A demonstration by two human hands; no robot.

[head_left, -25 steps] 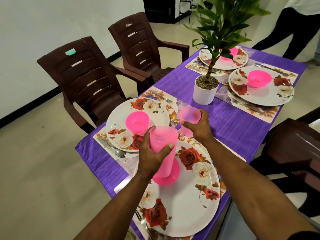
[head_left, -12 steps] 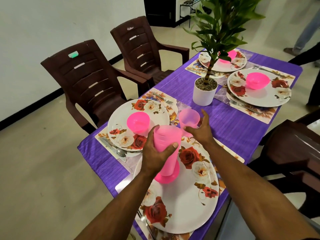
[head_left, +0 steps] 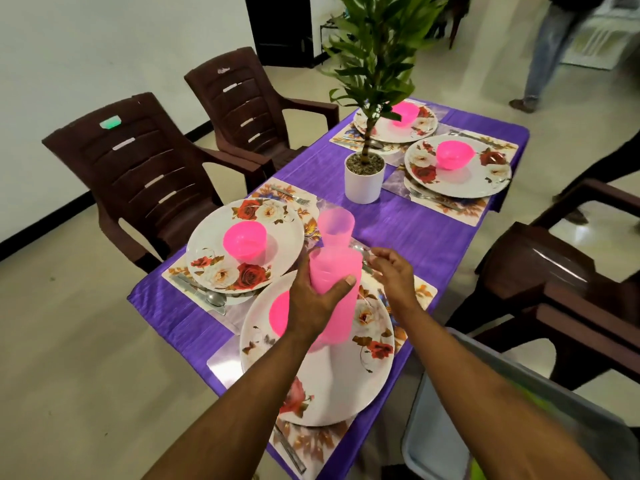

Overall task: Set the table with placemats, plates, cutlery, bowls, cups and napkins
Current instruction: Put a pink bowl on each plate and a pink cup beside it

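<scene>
Your left hand (head_left: 313,306) was wrapped around a stack of pink cups (head_left: 334,292), thumb across the front, holding it up over the near plate (head_left: 332,368). Your right hand (head_left: 391,275) floated just to the right of the stack with fingers loosely spread, nothing in it. One single cup (head_left: 336,228) stood upright on the bench (head_left: 408,230) at about 12 o'clock from the stack, right between the two near place settings.

Near plate sat on its placemat (head_left: 311,441) at the bench's 6 o'clock end, with a pink bowl (head_left: 278,317) on it mostly hidden behind your left hand. At roughly 10 o'clock from that was the second plate (head_left: 242,271) with its own bowl (head_left: 244,242) on top, a spoon (head_left: 214,299) just beside its near rim and a fork (head_left: 294,197) on the mat at the far side.

A potted plant (head_left: 363,178) in a white pot stood mid-bench. Past it, at 1 o'clock, a third plate (head_left: 457,174) with a bowl (head_left: 453,155) and a fork (head_left: 429,199) just beside its near edge; at 12 o'clock a fourth plate (head_left: 394,124) with a bowl (head_left: 403,114) partly behind the leaves.

Two brown chairs (head_left: 145,174) lined the 9 o'clock side, another chair (head_left: 561,289) at 3 o'clock. Someone's legs (head_left: 550,53) showed in the far right corner, blurry. Couldn't spot any napkins for sure.
</scene>
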